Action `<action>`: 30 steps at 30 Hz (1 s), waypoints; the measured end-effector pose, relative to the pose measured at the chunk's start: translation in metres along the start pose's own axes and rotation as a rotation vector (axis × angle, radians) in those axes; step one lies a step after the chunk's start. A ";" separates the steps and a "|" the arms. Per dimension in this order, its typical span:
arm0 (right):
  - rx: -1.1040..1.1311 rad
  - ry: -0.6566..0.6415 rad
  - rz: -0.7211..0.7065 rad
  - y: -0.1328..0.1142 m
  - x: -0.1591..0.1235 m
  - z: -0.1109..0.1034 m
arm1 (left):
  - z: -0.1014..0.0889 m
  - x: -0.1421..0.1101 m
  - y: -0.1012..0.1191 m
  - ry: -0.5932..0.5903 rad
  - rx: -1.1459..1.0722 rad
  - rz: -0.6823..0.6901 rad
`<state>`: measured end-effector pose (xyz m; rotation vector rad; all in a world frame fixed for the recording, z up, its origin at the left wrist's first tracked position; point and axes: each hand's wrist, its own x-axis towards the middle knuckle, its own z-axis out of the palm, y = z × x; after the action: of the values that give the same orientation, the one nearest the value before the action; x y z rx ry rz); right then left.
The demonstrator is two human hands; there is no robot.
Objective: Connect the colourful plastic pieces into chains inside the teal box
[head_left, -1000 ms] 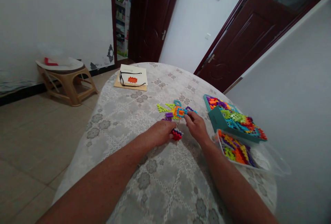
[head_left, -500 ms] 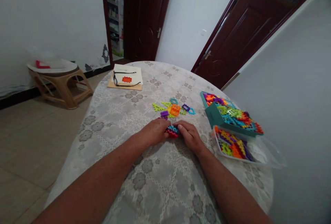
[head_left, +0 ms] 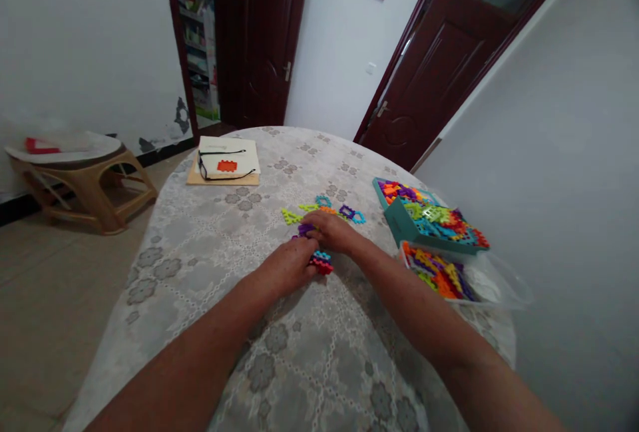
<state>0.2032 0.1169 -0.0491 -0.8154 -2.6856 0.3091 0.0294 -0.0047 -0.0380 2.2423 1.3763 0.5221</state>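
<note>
My left hand (head_left: 292, 262) is closed around a small stack of toothed plastic building pieces (head_left: 322, 263), with blue, purple and red layers showing at its right end. Just beyond it, my right hand (head_left: 332, 231) reaches across to the left, its fingers closed at a purple building piece (head_left: 305, 228). More loose pieces lie past the hands: a lime green triangle (head_left: 290, 217), a teal ring (head_left: 323, 201), a dark purple square frame (head_left: 346, 211) and a light blue frame (head_left: 359, 217). Orange pieces are partly hidden under my right hand.
At the right stand a teal box (head_left: 399, 222) and a clear plastic tub (head_left: 462, 300), both filled with colourful pieces. Black glasses (head_left: 201, 166) and an orange-red piece (head_left: 227, 166) rest on a book (head_left: 224, 144) at the far left. A patterned cloth (head_left: 200, 272) covers the round table.
My right hand brought a blue piece to the stack in my left hand, then moved away left to the purple piece. My left hand kept hold of the stack. The camera view shifted right.
</note>
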 end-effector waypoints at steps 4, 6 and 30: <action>-0.039 0.020 0.008 -0.012 0.001 -0.006 | 0.000 0.001 -0.002 0.001 -0.019 0.017; -0.032 0.086 0.018 -0.016 -0.005 -0.013 | 0.000 0.001 -0.004 0.005 -0.027 0.032; -0.336 0.088 0.565 0.056 -0.044 -0.083 | -0.008 -0.002 -0.001 -0.006 -0.006 0.026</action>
<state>0.2953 0.1470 0.0010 -1.6457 -2.4050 -0.0621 0.0230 -0.0049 -0.0322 2.2579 1.3430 0.5274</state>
